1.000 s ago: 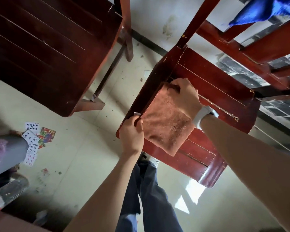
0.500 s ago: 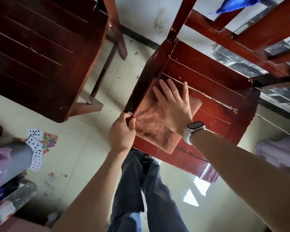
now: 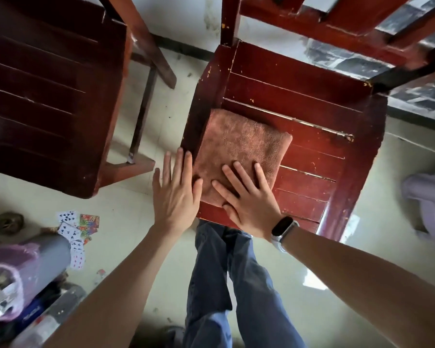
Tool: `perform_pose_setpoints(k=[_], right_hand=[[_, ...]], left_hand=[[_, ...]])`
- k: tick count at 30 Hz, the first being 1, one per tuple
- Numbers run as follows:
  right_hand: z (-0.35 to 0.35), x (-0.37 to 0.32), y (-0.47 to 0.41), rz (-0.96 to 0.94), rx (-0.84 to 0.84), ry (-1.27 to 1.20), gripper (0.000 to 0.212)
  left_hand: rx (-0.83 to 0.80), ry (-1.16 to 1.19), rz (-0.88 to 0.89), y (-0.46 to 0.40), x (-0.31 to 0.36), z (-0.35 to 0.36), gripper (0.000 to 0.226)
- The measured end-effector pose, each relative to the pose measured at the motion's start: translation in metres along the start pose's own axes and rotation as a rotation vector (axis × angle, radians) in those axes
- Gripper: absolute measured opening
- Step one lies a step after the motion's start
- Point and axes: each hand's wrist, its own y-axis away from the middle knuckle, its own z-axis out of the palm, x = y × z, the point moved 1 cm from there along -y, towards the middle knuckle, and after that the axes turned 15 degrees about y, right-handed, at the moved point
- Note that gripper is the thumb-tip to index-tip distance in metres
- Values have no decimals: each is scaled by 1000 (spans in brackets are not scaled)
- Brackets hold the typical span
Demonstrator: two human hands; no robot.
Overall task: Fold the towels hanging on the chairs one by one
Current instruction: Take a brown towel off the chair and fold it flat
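Observation:
A folded rust-orange towel [image 3: 239,144] lies flat on the front left part of a red wooden chair seat [image 3: 312,151]. My right hand [image 3: 246,197] presses flat on the towel's near edge, fingers straight and spread. My left hand [image 3: 176,192] is flat with straight fingers at the seat's left edge, its thumb touching the towel's near left corner. A dark watch sits on my right wrist. No other towel shows in this view.
A second dark red chair [image 3: 48,96] stands to the left, a narrow strip of floor between the two. Playing cards [image 3: 73,229] lie scattered on the pale floor at lower left, beside a grey roll and plastic bags [image 3: 10,280]. My legs in blue jeans stand below the seat.
My left hand has let go of the towel's corner and opened flat. My right hand slid back toward me over the towel. The view moved closer over the seat, and the blue cloth left the frame.

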Motion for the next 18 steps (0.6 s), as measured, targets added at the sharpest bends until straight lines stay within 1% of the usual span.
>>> perform_pose_setpoints(k=[2,3,6,7,8,9,10,11,12,13,14,15,16,18], right_hand=[[7,-2,-4,4,-42,9,54],[7,-1,-5,0,-38,-2,54],[-3,6,3,5,88,-129,49],[-7,10,9,58,140,-196,47],[-11,15,16,161,182,-277,44],[-15,20,22,322,198,-376,41],[-18,24,29,523,177,-487,38],[-20,26,34,734,101,-611,37],[-20,26,37,909,-36,-725,38],[-20,23,40,1019,-203,-793,42],[-19,19,41,1057,-353,-824,46],[-19,14,41,1053,-455,-853,48],[-19,9,41,1047,-507,-887,48],[-18,4,37,1062,-539,-977,44]], left_hand=[[-86,-40,-29,-1,-5,7,61],[-109,-43,-45,-2,-7,8,63],[-105,-69,-20,-3,-7,5,62],[-73,-78,4,-5,-4,1,60],[-39,-83,29,-8,0,-5,59],[-9,-87,61,-12,6,-11,57],[10,-92,100,-19,13,-16,56],[13,-98,143,-27,22,-20,56],[-5,-105,191,-36,31,-24,56],[-42,-110,243,-46,40,-25,57],[-96,-119,291,-58,50,-25,57],[-154,-141,327,-70,58,-25,58],[-209,-176,341,-82,65,-24,59],[-282,-254,341,-104,75,-21,59]])
